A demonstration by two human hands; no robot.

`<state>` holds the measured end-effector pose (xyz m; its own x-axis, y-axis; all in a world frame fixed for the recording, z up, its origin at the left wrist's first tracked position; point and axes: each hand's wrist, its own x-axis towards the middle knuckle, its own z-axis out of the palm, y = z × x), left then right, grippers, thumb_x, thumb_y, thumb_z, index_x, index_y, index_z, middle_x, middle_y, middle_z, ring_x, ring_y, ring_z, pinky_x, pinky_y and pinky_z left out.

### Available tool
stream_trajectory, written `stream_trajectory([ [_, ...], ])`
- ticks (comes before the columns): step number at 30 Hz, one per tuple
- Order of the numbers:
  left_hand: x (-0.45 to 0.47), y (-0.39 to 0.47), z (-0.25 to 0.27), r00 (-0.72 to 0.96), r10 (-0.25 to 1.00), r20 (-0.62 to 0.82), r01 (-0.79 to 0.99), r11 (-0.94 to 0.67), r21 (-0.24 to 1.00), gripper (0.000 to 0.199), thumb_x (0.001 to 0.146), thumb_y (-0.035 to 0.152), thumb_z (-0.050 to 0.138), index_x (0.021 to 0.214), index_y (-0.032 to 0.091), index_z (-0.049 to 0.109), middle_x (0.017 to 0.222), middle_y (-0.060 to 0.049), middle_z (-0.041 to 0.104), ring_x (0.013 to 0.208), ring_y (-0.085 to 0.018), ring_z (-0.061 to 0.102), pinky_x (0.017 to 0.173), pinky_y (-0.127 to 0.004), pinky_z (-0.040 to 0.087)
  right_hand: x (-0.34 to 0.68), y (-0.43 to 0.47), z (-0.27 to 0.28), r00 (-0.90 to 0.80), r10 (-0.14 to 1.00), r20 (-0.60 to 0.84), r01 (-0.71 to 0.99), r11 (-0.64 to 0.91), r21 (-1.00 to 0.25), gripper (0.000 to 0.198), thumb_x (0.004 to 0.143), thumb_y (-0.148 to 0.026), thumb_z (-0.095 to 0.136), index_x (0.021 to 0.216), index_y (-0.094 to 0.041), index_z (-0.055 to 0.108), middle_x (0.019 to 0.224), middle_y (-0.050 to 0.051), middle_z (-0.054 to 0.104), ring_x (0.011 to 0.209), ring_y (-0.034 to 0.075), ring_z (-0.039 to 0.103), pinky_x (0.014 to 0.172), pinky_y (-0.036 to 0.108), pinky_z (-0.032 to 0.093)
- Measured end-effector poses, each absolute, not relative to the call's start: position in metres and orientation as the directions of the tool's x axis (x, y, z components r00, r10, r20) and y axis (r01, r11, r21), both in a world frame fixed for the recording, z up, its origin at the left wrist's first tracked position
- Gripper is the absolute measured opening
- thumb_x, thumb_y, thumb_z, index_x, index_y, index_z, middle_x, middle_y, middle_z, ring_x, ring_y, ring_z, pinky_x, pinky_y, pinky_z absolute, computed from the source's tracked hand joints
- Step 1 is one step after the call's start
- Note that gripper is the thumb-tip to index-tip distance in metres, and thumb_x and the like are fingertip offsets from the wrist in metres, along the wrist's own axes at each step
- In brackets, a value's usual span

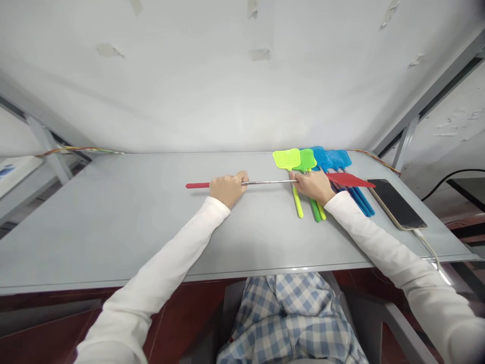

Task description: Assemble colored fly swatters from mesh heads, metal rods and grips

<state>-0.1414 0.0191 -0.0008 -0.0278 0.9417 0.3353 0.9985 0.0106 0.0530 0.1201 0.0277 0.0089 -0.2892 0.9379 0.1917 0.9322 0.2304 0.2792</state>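
A red fly swatter [350, 180] with a thin metal shaft lies crosswise between my hands. My left hand [228, 189] is closed around the inner end of its red handle, where the shaft begins. Near the swatter's head, my right hand [314, 185] grips the far end of the shaft. Under and behind the right hand lie several more swatters: a yellow one [287, 158], a green one [305, 160] and blue ones [338, 159]. My right hand and forearm cover parts of their shafts and handles.
A phone [397, 203] with a white cable [428, 243] plugged in lies at the right of the grey table [125, 222]. A white wall panel [182, 91] rises behind the table. Metal frame posts [49, 146] stand at both sides, with thin coloured wires [87, 148] near the back corners.
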Motion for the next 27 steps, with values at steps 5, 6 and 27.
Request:
stream_trajectory([
  [5,-0.143,0.026,-0.008,0.008,0.923,0.384,0.998,-0.032,0.057,0.031,0.085,0.032,0.043,0.073,0.021,0.070,0.058,-0.010,0.062,0.058,-0.021,0.058,0.057,-0.029,0.022,0.110,0.024,0.004,-0.372,0.915,0.156,0.914,0.331,0.235,0.055,0.100,-0.042,0.020,0.096,-0.017,0.069,0.076,0.012,0.070,0.066,0.020,0.062,0.057,0.028,0.023],
  [6,-0.145,0.028,-0.007,0.008,0.918,0.397,0.998,-0.033,0.057,0.031,0.085,0.032,0.043,0.072,0.020,0.069,0.056,-0.009,0.061,0.057,-0.020,0.057,0.057,-0.029,0.021,0.111,0.025,0.003,-0.401,0.903,0.152,0.904,0.364,0.225,0.053,0.100,-0.041,0.021,0.097,-0.017,0.068,0.077,0.012,0.070,0.066,0.019,0.061,0.057,0.028,0.023],
  [27,-0.169,0.036,0.005,-0.117,0.882,0.456,0.992,0.079,0.103,0.032,0.088,0.033,0.039,0.071,0.021,0.063,0.057,-0.008,0.058,0.063,-0.021,0.057,0.060,-0.030,0.024,0.107,0.017,0.006,-0.572,0.658,0.489,0.784,0.615,0.090,0.032,0.093,-0.021,0.035,0.119,-0.014,0.053,0.122,0.015,0.056,0.114,0.026,0.049,0.094,0.039,0.039],
])
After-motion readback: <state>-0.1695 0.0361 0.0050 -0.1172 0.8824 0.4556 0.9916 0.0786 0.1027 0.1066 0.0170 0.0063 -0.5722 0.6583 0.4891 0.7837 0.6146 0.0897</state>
